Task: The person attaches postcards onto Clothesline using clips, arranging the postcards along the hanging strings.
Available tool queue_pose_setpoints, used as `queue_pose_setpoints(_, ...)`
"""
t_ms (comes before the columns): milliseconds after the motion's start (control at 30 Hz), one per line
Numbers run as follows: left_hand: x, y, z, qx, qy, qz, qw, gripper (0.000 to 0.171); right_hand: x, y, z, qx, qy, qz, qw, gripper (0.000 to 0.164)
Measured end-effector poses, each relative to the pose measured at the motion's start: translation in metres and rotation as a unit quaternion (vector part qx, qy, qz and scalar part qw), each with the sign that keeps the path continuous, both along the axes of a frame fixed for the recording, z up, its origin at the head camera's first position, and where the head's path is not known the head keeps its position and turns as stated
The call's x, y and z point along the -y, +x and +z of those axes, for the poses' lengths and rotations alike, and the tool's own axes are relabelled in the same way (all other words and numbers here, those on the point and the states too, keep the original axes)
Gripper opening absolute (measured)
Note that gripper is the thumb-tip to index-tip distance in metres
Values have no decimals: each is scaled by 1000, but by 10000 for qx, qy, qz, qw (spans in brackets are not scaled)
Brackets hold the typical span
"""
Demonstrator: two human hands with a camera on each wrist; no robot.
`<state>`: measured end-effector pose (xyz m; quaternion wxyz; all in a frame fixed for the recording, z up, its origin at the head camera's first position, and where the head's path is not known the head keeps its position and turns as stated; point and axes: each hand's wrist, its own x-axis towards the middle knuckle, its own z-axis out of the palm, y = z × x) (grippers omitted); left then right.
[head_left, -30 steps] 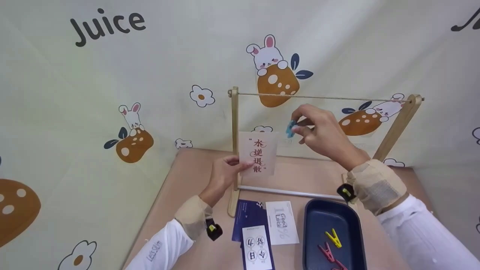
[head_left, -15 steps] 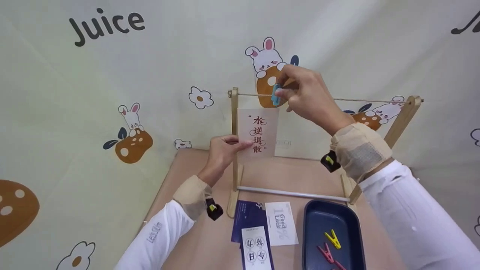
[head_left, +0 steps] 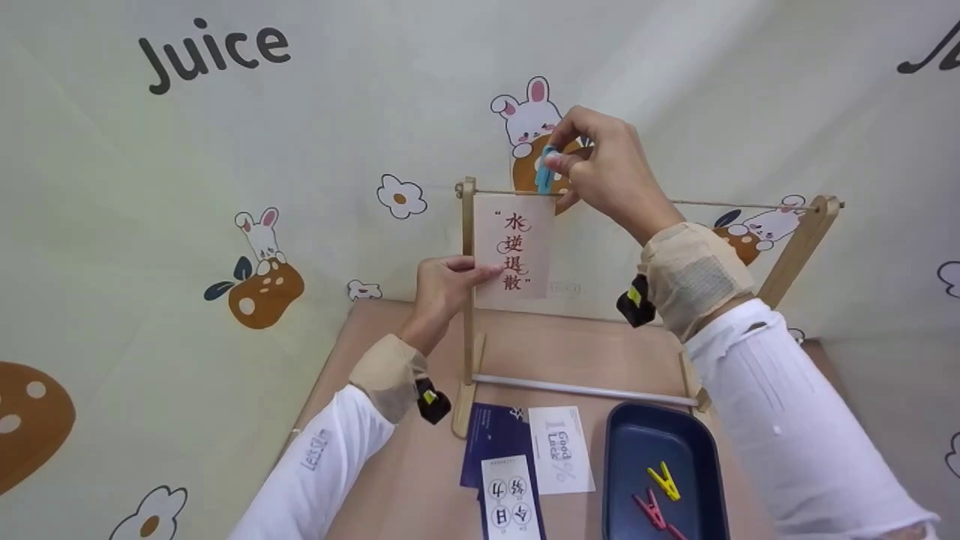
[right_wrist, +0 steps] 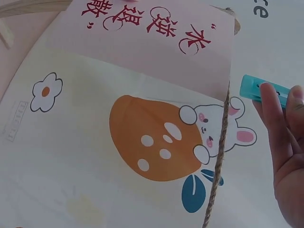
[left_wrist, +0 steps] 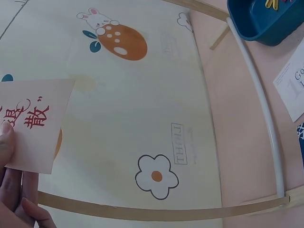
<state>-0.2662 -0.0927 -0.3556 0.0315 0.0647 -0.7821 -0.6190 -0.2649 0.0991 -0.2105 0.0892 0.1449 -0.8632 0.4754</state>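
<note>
My left hand [head_left: 446,291] pinches a pale pink card [head_left: 514,246] with red characters by its lower left part, thumb across the front. The card stands upright, its top edge right at the twine [head_left: 622,197] strung between two wooden posts, close to the left post [head_left: 469,277]. Up above the twine, my right hand [head_left: 611,169] pinches a light blue clothespin [head_left: 546,171] between thumb and fingers, its tip pointing down toward the card's top right corner. In the right wrist view the clothespin [right_wrist: 256,88] shows a small gap from the card's edge and the twine [right_wrist: 219,161].
A dark blue tray [head_left: 615,450] with yellow [head_left: 664,481] and red clothespins [head_left: 649,510] stands at the front right. Left of it lie a "Good Luck" card [head_left: 562,450], a navy card [head_left: 487,435] and a white card with circled characters [head_left: 510,491]. A white rod [head_left: 585,388] joins the frame's feet.
My left hand has raised the card until its top edge meets the twine. My right hand has carried the blue clothespin up and left, above the card's top right corner.
</note>
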Motion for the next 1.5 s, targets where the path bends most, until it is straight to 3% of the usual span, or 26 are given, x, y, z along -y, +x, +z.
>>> queue_pose_setpoints(467,0,-3,-2,21,44,19,10000,29,13,-7,-16,334,432,-344,9979,16)
queue_pose_setpoints(667,4,0,-6,-34,146,30,9999,27,15,-8,-23,730,322,-295,9964,24)
queue_pose_setpoints(800,3,2,-9,-6,271,87,9996,28,15,-7,-28,737,204,-249,9968,30)
queue_pose_setpoints(1033,-2,6,-13,-91,543,120,9984,29,12,-1,-35,348,91,-191,9992,42)
queue_pose_setpoints(1167,-1,13,-18,-44,545,110,9984,29,12,7,-38,-158,502,-233,9983,48)
queue_pose_setpoints(1333,1,20,-26,-124,726,148,9972,34,9,19,-36,-754,1162,-499,9891,55)
queue_pose_setpoints(1500,3,28,-33,-129,884,247,9957,36,0,39,-39,-1128,1108,-525,9860,55)
